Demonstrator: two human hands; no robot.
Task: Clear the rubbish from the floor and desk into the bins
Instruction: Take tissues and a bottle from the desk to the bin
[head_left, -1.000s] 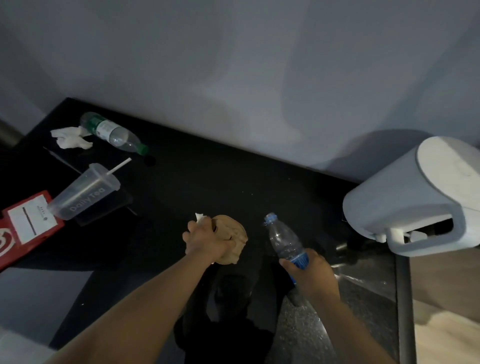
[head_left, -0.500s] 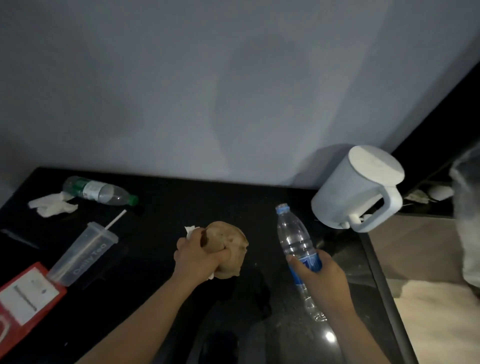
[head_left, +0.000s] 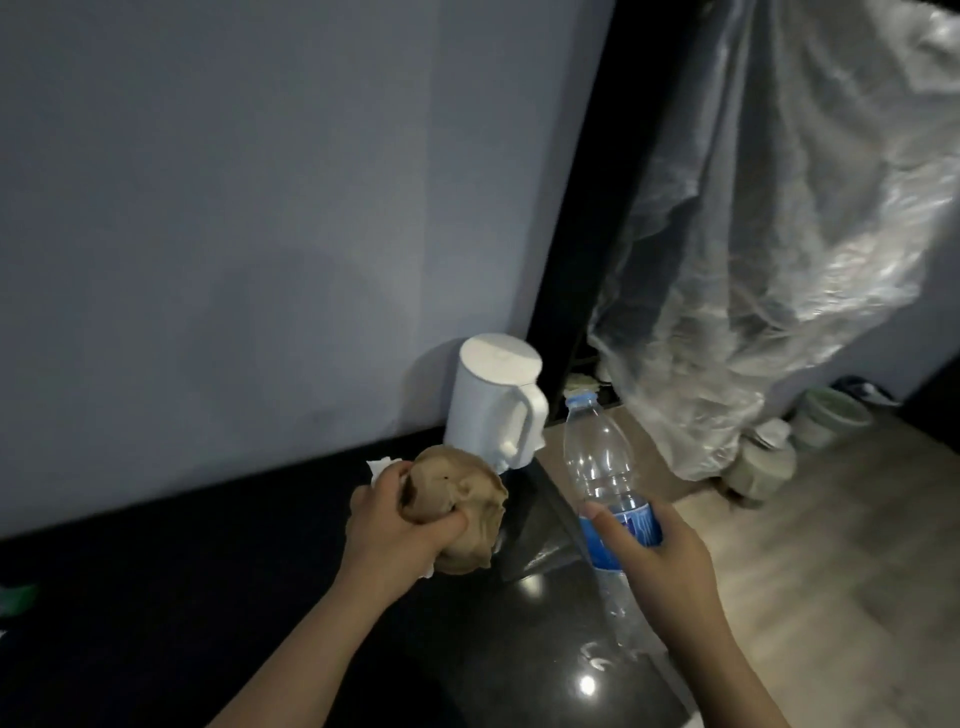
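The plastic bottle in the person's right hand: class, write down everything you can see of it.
The bottle is clear, thin-looking plastic, with a pale blue cap on and a blue label with white lettering round its middle. It looks empty or nearly so. It is held roughly upright, its top leaning slightly left, just right of the white kettle. The right hand grips it at the label; nothing else visibly touches it.
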